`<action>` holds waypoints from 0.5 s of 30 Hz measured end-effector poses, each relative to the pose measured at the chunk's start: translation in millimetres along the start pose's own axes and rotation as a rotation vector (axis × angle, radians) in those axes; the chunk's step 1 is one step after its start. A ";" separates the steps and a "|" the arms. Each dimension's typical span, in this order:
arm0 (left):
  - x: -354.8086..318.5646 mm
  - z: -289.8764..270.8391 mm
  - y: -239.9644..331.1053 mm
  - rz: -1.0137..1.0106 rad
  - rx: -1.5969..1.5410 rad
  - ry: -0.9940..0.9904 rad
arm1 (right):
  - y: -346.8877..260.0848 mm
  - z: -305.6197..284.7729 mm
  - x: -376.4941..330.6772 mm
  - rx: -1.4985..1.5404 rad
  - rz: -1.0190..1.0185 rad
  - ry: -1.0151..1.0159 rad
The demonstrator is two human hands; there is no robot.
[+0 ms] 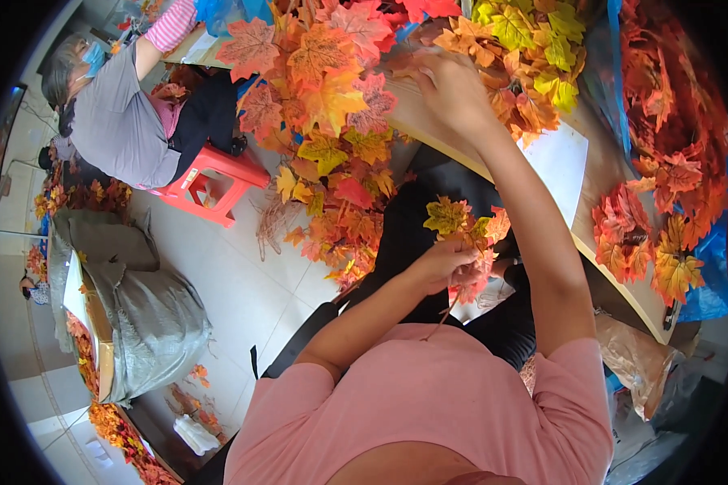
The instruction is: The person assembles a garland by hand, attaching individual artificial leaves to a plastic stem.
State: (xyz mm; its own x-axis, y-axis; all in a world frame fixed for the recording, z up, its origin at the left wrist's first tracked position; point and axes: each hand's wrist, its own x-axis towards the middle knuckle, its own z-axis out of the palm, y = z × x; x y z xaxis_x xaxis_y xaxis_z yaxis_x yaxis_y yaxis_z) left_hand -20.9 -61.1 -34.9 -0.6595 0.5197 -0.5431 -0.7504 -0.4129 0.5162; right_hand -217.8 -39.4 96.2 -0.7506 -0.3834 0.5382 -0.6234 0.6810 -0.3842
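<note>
In front of my lap, my left hand (443, 265) is closed around an artificial maple leaf stem (439, 322). Yellow-green, orange and pink leaves (447, 217) spread above and beside its fingers. The thin brown stem runs down toward my pink shirt. My right hand (455, 90) reaches forward over the wooden table (429, 115), between two heaps of artificial leaves. Its fingertips are smeared, so whether they grip anything cannot be made out. Left of it hangs a big bunch of red and orange maple leaves (319, 69); on its right lie orange and yellow-green leaf sprays (516, 61).
A white sheet (560, 166) lies on the table. More red leaves (675, 153) fill the right side beside blue plastic. At left, a person in grey (125, 121) sits on a red stool (218, 182). A grey-green sack (150, 315) stands on the tiled floor (243, 299).
</note>
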 end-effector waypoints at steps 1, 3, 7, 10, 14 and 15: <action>1.6 2.7 -0.3 0.005 0.006 -0.005 | 11.2 23.5 19.6 -0.018 0.045 -0.053; -1.3 4.9 -1.2 0.013 -0.056 0.005 | 9.6 48.0 45.2 -0.095 0.138 -0.165; -14.0 8.8 6.4 0.042 -0.036 -0.078 | 31.4 82.2 65.9 -0.142 0.271 -0.230; -11.6 -1.5 1.3 0.056 -0.103 -0.031 | 25.5 79.7 62.8 -0.139 0.254 -0.104; -15.8 -0.2 4.3 0.061 -0.182 -0.021 | 16.3 62.9 50.8 0.131 0.295 0.056; -17.6 0.9 4.9 0.068 -0.217 -0.034 | 12.4 57.1 45.0 0.195 0.255 0.152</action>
State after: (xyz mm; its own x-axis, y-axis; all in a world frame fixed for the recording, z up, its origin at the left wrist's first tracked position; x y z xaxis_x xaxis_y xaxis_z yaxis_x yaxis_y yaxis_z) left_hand -12.9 -71.6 -22.3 -0.7097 0.5087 -0.4874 -0.6988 -0.5967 0.3945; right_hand -271.9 -83.8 72.8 -0.8556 -0.1090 0.5061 -0.4608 0.6057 -0.6487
